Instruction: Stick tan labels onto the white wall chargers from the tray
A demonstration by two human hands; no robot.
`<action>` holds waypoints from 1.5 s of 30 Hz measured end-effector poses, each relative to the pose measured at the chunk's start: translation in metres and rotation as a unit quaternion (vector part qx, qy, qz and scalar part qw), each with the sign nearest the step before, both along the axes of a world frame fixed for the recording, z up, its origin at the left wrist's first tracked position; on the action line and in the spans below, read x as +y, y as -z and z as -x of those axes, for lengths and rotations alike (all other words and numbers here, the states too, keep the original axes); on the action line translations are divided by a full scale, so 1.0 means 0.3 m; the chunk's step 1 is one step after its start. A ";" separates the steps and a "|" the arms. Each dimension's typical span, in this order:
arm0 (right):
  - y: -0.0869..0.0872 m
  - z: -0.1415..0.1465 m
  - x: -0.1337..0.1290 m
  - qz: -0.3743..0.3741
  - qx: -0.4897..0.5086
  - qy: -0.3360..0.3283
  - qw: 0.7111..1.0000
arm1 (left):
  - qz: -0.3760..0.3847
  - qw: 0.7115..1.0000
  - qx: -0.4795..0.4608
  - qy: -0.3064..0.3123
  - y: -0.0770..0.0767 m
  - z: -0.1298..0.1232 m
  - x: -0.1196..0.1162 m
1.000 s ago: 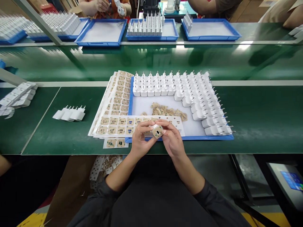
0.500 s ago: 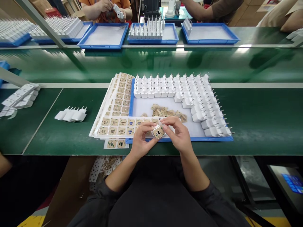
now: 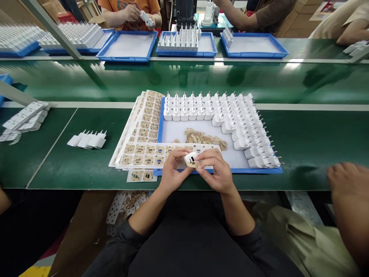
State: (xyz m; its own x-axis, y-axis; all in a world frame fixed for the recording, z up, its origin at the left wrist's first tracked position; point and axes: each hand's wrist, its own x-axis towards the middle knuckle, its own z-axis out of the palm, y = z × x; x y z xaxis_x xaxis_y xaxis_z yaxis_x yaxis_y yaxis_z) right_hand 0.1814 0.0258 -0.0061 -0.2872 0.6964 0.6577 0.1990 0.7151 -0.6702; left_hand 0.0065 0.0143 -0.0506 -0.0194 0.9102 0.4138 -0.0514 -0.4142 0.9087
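Observation:
My left hand (image 3: 174, 172) is closed on a white plug charger (image 3: 190, 156), whose face with dark port slots points up at me. The fingers of my right hand (image 3: 216, 169) pinch a tan backing paper (image 3: 193, 164) at the charger's lower right edge; part of it still lies against the face. Under and behind my hands lies a sheet of tan stickers (image 3: 137, 149), overlapping a blue-rimmed tray (image 3: 261, 171). White chargers (image 3: 242, 143) stand in rows with pins up along the tray's back and right. A heap of peeled tan papers (image 3: 201, 137) sits inside.
Several loose chargers (image 3: 88, 139) lie on the green bench at left, with more white chargers (image 3: 25, 117) farther left. Across the bench stand blue trays (image 3: 123, 58), with co-workers behind. A co-worker's blurred hand (image 3: 347, 177) reaches in at right.
The tan paper that covered the charger's face is now mostly peeled down to the lower right by my right hand, showing white. A co-worker's hand and leg have entered at right.

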 end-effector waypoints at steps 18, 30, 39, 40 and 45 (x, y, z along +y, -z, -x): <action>0.126 -0.103 0.174 -0.039 -0.203 0.247 0.947 | 0.067 0.883 0.285 -0.368 -0.103 0.506 0.051; 0.126 -0.107 0.161 0.009 -0.193 0.212 0.958 | 0.138 0.676 0.567 -0.450 0.013 0.819 0.041; 0.098 -0.108 0.138 0.059 -0.203 0.215 0.953 | 0.138 0.713 0.478 -0.494 -0.008 0.986 0.059; 0.097 -0.114 0.138 0.066 -0.216 0.216 0.950 | 0.137 0.718 0.470 -0.495 -0.020 0.990 0.057; 0.077 -0.104 0.144 0.097 -0.274 0.173 0.941 | 0.151 0.722 0.489 -0.466 -0.111 0.842 0.084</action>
